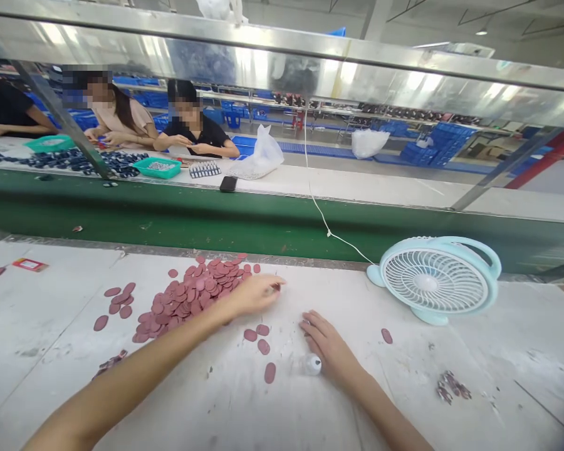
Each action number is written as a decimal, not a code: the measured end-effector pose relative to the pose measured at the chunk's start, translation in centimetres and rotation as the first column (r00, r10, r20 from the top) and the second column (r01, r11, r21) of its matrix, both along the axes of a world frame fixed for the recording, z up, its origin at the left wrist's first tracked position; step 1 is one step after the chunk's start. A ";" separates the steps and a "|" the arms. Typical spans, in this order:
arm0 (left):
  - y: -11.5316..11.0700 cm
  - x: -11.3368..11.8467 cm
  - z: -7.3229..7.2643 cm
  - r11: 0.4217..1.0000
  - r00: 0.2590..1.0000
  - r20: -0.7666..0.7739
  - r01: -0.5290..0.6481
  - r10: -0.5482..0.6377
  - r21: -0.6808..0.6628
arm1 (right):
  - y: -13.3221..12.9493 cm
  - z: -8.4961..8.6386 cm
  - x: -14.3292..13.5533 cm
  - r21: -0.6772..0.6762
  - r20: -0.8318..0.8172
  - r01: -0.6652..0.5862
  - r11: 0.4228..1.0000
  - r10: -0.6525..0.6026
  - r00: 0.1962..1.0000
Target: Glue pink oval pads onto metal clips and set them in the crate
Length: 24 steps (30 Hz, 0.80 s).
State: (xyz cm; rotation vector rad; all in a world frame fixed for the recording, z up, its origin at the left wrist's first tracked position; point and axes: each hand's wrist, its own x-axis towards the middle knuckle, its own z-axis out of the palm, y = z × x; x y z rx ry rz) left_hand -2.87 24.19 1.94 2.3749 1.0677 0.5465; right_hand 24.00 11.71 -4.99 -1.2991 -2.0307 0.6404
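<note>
My left hand (pixel 258 294) is over the worktable (pixel 207 401), just right of a heap of dark red oval pieces (pixel 192 294). Its fingers are bent together around a small dark item that is too blurred to name. Lower and to the right, my right hand (pixel 323 341) rests near the tabletop, its fingers curled; whatever may be under them is hidden. Beside its palm is a small whitish bottle (pixel 311 364) with a dark tip. Between the hands and the heap lie several loose red ovals (pixel 263 346).
A light blue fan (pixel 427 282) stands at the right, its white cord crossing a green belt (pixel 263 228). Small dark scraps (pixel 452 387) lie at the lower right. Across the belt, several people work beside green trays (pixel 157 167) and a plastic bag (pixel 263 156).
</note>
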 end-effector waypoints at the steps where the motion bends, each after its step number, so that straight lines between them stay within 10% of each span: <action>1: -1.4 1.9 -0.9 0.997 0.997 0.009 0.071 -0.071 0.003 | -1.1 0.3 0.1 -0.004 -0.040 0.057 0.998 -0.057 0.998; 5: -4.4 6.6 -3.9 0.979 0.979 0.035 0.199 -0.200 0.035 | -6.7 2.1 -0.1 -0.071 -0.214 0.395 0.916 -0.400 0.891; 8: -4.7 7.7 -5.1 0.969 0.968 0.049 0.242 -0.245 0.055 | -10.8 2.7 -1.7 -0.398 -0.432 0.415 0.818 -0.566 0.702; 12: -5.7 7.6 -5.5 0.951 0.952 0.042 0.299 -0.303 0.084 | -13.3 1.6 -4.5 -0.769 -0.616 -0.092 0.633 -0.694 0.371; 15: -6.9 7.9 -5.8 0.914 0.918 0.007 0.394 -0.396 0.102 | -12.9 0.6 -6.3 -0.591 -0.611 -0.656 0.469 -0.792 -0.015; 19: -7.8 8.5 -6.3 0.859 0.868 -0.035 0.496 -0.496 0.124 | -11.2 -0.3 -8.2 -0.427 -0.568 -0.695 0.578 -0.770 -0.292; 24: -7.8 6.3 -5.0 0.882 0.895 -0.024 0.443 -0.445 0.159 | -10.7 -0.9 -9.3 -0.319 -0.526 -0.717 0.620 -0.745 -0.410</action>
